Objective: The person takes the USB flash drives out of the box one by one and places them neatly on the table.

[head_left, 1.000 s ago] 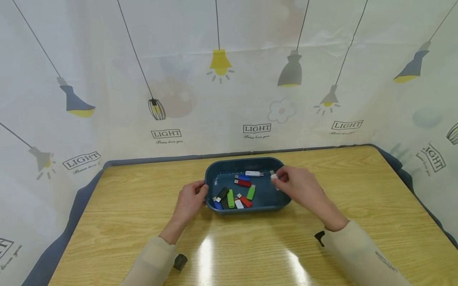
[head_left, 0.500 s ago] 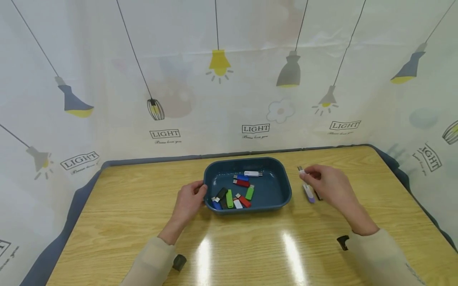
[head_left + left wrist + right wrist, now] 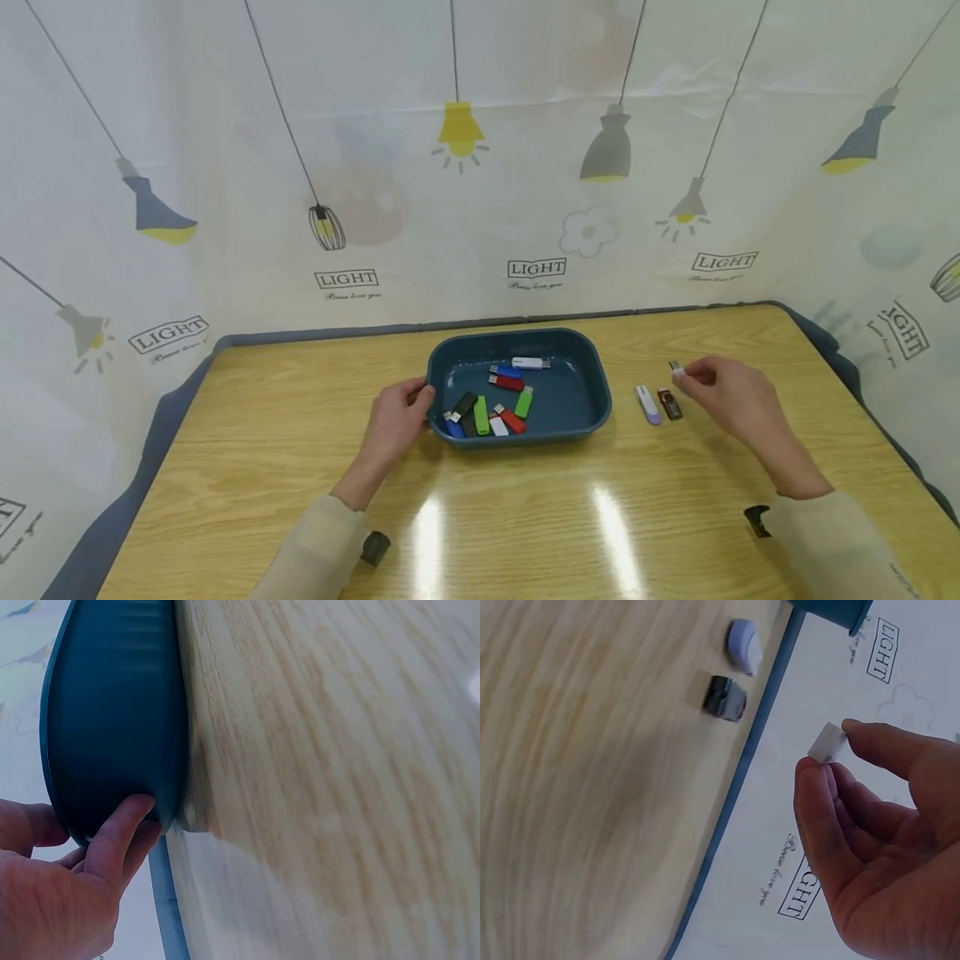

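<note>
At nine o'clock on the dark-blue tray [image 3: 566, 402], gripping the end wall with the left hand [image 3: 396, 421], narrowed onto it between thumb and fingers. Out at three o'clock from the tray, over the wooden table [image 3: 300, 400], pinching a small white USB stick [image 3: 828, 742] between thumb and fingers of the right hand [image 3: 738, 404], with its metal plug turned toward eleven o'clock. Cannot tell how high above the wood. Between tray and right hand, laid out with a white-and-purple stick [image 3: 648, 405] and, just beside it at three o'clock, a dark-red-and-black stick [image 3: 670, 404]. Filled inside the tray near twelve o'clock with a long white stick [image 3: 528, 363], a blue stick [image 3: 507, 372] and a red stick [image 3: 507, 383], close together. Occupied near six o'clock by a green stick [image 3: 524, 403]. Crowded toward seven and eight o'clock with more sticks [image 3: 482, 415], some overlapping. Backed at twelve o'clock by a pale wall cloth [image 3: 420, 83] printed with hanging lamps.
</note>
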Available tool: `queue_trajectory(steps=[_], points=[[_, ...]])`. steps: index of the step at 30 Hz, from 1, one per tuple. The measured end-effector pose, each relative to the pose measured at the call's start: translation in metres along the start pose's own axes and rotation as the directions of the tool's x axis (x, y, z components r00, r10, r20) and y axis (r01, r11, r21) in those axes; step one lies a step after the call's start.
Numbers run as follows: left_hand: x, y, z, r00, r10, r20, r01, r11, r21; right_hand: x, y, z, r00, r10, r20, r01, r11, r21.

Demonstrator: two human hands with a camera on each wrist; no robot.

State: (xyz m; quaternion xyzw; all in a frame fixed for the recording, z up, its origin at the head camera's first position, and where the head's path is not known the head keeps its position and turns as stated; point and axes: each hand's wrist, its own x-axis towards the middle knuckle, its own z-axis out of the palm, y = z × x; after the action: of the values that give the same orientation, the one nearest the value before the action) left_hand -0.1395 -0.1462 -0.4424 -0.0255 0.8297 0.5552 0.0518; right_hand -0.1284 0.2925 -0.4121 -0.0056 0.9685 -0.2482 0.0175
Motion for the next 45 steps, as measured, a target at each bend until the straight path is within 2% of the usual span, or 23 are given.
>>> queue_trajectory(steps=[8,16,21,31,45], points=[[0.0,0.0,-0.001,1.0,-0.006,-0.007,0.006,1.0,0.003,0.003,0.015,0.003,0.998,0.047,0.031,-0.046,0.999,-0.015],[0.0,-0.001,0.0,1.0,0.002,-0.006,-0.002,1.0,0.012,0.008,0.025,0.007,0.989,0.109,0.102,-0.104,0.993,-0.055],[-0.001,-0.001,0.0,1.0,-0.003,-0.005,0.004,1.0,0.019,0.012,0.029,0.01,0.986,0.11,0.129,-0.1,0.992,-0.084],[0.0,0.0,-0.001,1.0,-0.014,-0.001,0.014,1.0,0.013,0.016,0.033,0.015,0.978,0.118,0.169,-0.106,0.991,-0.078],[0.0,0.001,-0.001,1.0,-0.012,0.005,0.012,1.0,0.027,0.013,0.031,0.014,0.977,0.125,0.171,-0.115,0.991,-0.067]])
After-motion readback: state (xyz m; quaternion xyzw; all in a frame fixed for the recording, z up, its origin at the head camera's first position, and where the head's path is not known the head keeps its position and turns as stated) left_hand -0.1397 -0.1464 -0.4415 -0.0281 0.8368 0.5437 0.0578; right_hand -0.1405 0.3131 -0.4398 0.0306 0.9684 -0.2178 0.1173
